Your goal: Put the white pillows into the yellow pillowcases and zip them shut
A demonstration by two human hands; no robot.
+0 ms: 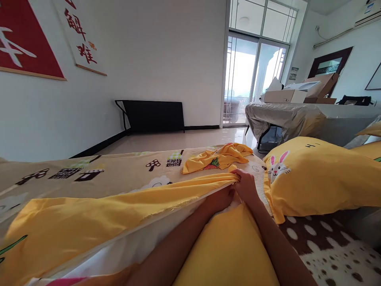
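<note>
A yellow pillowcase (98, 216) stretches across the bed from lower left to the middle, with a frayed edge along its opening. White fabric (110, 254), which looks like a pillow, shows inside that opening. My right hand (246, 186) is closed around the bunched corner of the pillowcase. Just below and left of it, my left hand (222, 198) is curled closed against the fabric; its fingertips and what they grip are hidden. Between my forearms lies more yellow cloth (229, 246). Beyond my hands rests a crumpled yellow cloth (217, 159) with a carrot print.
A plump yellow pillow (315, 178) with a rabbit print lies at right on a brown and white spotted cover (321, 238). The beige patterned bedding (119, 174) spreads ahead. Farther off are a folded black table (153, 116) and a plastic-covered table (276, 115) bearing boxes (284, 96).
</note>
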